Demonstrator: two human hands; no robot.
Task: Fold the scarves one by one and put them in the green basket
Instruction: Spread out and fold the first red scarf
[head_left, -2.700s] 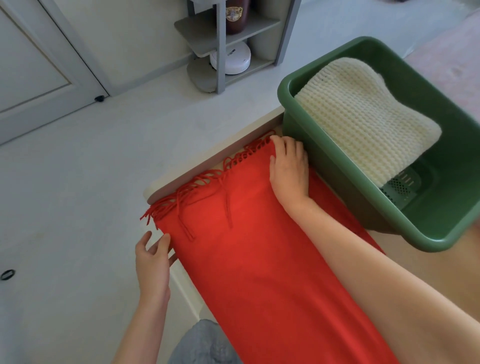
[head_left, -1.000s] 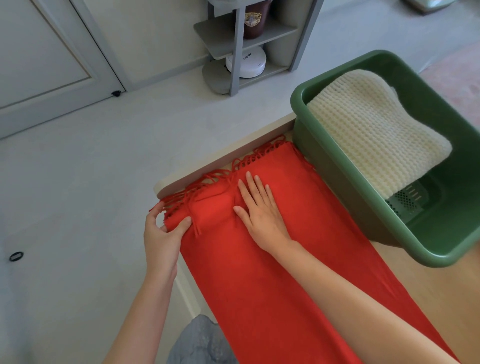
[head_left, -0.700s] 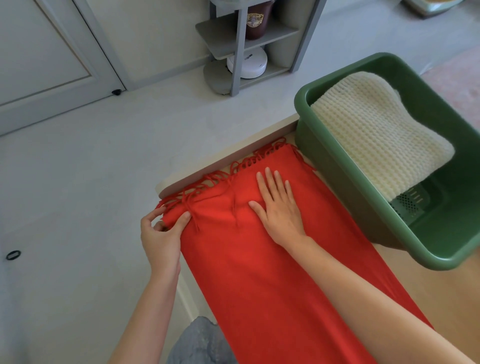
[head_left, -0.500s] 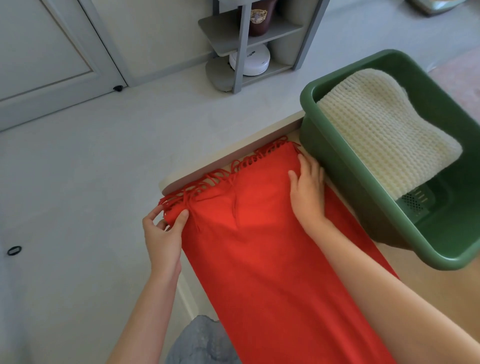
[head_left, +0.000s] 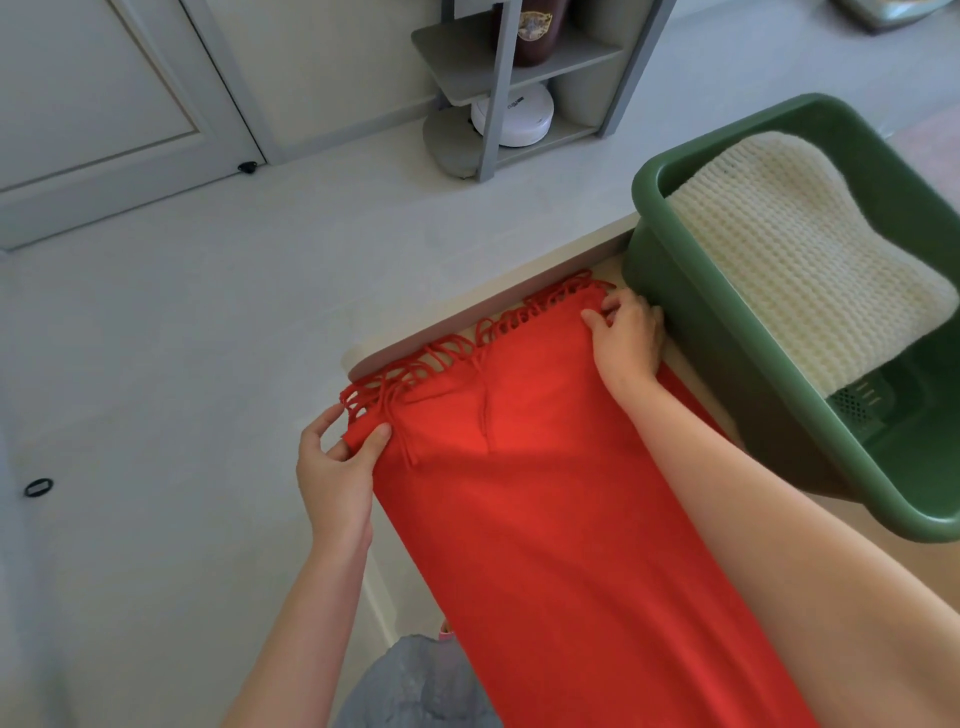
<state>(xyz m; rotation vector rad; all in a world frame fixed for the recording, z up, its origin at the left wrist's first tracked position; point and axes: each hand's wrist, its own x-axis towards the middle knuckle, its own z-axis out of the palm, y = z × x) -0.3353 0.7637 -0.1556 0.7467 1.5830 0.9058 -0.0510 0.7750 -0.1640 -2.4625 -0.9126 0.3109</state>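
Note:
A long red scarf (head_left: 545, 509) with a fringed end lies flat along the table, its fringe at the table's far edge. My left hand (head_left: 337, 478) pinches the scarf's near-left corner between thumb and fingers. My right hand (head_left: 628, 338) grips the far-right corner, fingers curled on the cloth beside the basket wall. The green basket (head_left: 691, 306) stands on the table at the right, touching the scarf's edge. A folded cream knitted scarf (head_left: 800, 254) lies inside it.
The table's pale edge (head_left: 467, 322) runs diagonally just beyond the fringe, with grey floor below. A grey shelf unit (head_left: 519, 88) with a white round device stands at the back. A door (head_left: 104, 104) is at the upper left. A small black ring (head_left: 39, 487) lies on the floor.
My right hand slid from the middle of the scarf to its far-right corner and curled onto the cloth. My left hand kept its pinch on the left corner.

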